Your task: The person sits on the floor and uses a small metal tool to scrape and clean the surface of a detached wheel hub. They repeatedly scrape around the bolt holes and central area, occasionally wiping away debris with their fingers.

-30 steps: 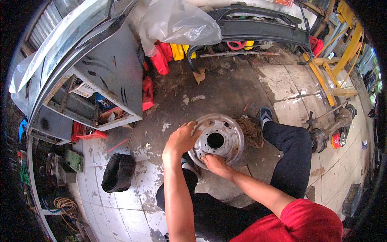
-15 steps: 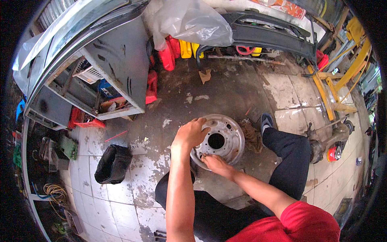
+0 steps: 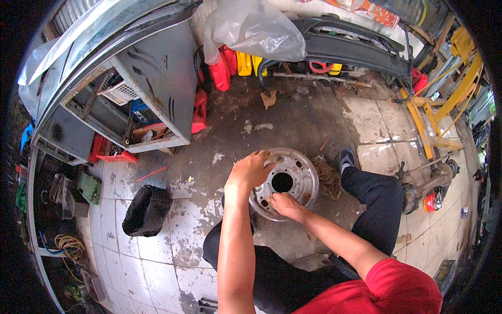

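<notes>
A round, dull-silver steel wheel rim (image 3: 285, 183), with a dark centre bore and small bolt holes, is seen lying flat on the stained concrete floor (image 3: 293, 120) between the seated person's legs. Its upper-left edge is gripped by the curled fingers of the left hand (image 3: 251, 170). The right hand (image 3: 285, 205) is rested on the lower face, fingers bent; what they hold cannot be told. A black rubber tube (image 3: 147, 210) is noted well apart, on the tiles.

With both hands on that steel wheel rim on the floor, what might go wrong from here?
The left hand grips the bare metal edge of the wheel rim, so a slip might scrape or pinch fingers. The right hand works near the hub holes, another pinch spot. The floor looks stained, possibly slick.
</notes>
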{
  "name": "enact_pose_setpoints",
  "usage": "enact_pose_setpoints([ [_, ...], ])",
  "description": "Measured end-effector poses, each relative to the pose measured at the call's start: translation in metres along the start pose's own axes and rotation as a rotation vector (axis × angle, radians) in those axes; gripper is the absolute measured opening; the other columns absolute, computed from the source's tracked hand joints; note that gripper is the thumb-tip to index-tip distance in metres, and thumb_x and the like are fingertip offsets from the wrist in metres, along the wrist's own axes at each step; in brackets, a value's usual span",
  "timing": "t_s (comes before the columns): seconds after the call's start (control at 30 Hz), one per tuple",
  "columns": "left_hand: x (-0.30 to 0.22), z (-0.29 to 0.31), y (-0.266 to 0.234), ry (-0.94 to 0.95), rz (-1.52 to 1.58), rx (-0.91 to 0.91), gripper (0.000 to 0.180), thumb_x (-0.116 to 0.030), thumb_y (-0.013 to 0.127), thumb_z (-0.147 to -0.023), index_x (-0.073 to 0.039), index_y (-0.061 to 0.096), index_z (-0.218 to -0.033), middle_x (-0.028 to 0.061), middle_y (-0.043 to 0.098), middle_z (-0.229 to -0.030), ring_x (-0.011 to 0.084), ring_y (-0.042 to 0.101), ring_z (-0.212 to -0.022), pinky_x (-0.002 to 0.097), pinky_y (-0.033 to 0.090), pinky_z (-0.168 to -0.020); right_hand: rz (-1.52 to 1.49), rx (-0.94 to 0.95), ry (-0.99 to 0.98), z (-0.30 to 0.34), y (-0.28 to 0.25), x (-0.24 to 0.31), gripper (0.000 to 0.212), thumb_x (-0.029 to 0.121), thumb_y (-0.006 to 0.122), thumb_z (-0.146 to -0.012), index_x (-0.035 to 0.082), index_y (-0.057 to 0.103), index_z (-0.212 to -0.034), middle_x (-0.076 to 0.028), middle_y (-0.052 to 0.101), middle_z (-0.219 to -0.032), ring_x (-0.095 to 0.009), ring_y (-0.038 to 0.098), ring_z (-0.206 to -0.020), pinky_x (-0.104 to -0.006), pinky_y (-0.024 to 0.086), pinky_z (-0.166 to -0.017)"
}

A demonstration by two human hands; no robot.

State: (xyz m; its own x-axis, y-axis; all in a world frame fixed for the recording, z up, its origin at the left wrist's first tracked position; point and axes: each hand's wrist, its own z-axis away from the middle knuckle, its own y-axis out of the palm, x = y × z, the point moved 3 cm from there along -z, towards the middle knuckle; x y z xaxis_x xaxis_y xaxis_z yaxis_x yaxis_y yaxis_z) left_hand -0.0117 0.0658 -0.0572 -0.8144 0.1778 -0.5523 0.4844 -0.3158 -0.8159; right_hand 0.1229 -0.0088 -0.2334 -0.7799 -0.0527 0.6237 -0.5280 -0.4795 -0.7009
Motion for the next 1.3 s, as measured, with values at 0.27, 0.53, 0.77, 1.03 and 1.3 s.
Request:
enact_pose_setpoints([
  [0.27, -0.003, 0.0, -0.003, -0.005, -0.005, 0.019, 0.041, -0.035, 0.056, -0.089, -0.008, 0.057, -0.12, 0.0178, 0.062, -0.115, 0.036, 0.059, -0.107, 0.0447, 0.048, -0.09, 0.066, -0.009, -0.128, 0.005, 0.011, 0.01, 0.031, 0.027, 0.049, -0.093, 0.0, 0.063, -0.092, -0.024, 0.064, -0.084, -0.043, 0.063, -0.082, -0.0511, 0.048, -0.071],
  [0.53, -0.001, -0.001, 0.001, 0.031, 0.014, -0.017, 0.04, -0.034, 0.057, -0.089, -0.008, 0.059, -0.12, 0.0184, 0.062, -0.117, 0.0357, 0.059, -0.107, 0.0441, 0.048, -0.09, 0.011, -0.043, -0.111, 0.002, 0.013, -0.001, 0.036, 0.031, 0.048, -0.095, -0.002, 0.063, -0.09, -0.026, 0.063, -0.084, -0.043, 0.063, -0.082, -0.0515, 0.048, -0.072],
  [0.77, -0.004, -0.005, 0.004, 0.037, -0.023, -0.019, 0.039, -0.034, 0.057, -0.089, -0.008, 0.059, -0.119, 0.0183, 0.063, -0.114, 0.0359, 0.06, -0.104, 0.0451, 0.049, -0.088, -0.155, -0.091, 0.032, 0.001, 0.003, -0.023, 0.037, 0.032, 0.05, -0.095, -0.002, 0.062, -0.089, -0.025, 0.063, -0.078, -0.043, 0.063, -0.078, -0.0501, 0.048, -0.07],
  [1.03, -0.005, -0.004, 0.001, -0.01, -0.023, 0.015, 0.043, -0.037, 0.057, -0.09, -0.009, 0.057, -0.122, 0.0195, 0.062, -0.115, 0.0364, 0.059, -0.108, 0.0445, 0.048, -0.091, -0.184, -0.14, -0.019, 0.016, 0.008, -0.016, 0.035, 0.03, 0.051, -0.095, -0.002, 0.063, -0.096, -0.026, 0.064, -0.08, -0.044, 0.063, -0.079, -0.0491, 0.049, -0.068],
  [1.3, -0.003, -0.005, 0.002, 0.015, -0.054, -0.028, 0.04, -0.037, 0.057, -0.089, -0.008, 0.059, -0.117, 0.0183, 0.064, -0.112, 0.0356, 0.061, -0.104, 0.0448, 0.05, -0.088, -0.12, -0.163, -0.062, 0.023, 0.011, -0.007, 0.033, 0.029, 0.051, -0.095, -0.001, 0.062, -0.092, -0.026, 0.063, -0.081, -0.046, 0.061, -0.08, -0.0529, 0.047, -0.067],
])
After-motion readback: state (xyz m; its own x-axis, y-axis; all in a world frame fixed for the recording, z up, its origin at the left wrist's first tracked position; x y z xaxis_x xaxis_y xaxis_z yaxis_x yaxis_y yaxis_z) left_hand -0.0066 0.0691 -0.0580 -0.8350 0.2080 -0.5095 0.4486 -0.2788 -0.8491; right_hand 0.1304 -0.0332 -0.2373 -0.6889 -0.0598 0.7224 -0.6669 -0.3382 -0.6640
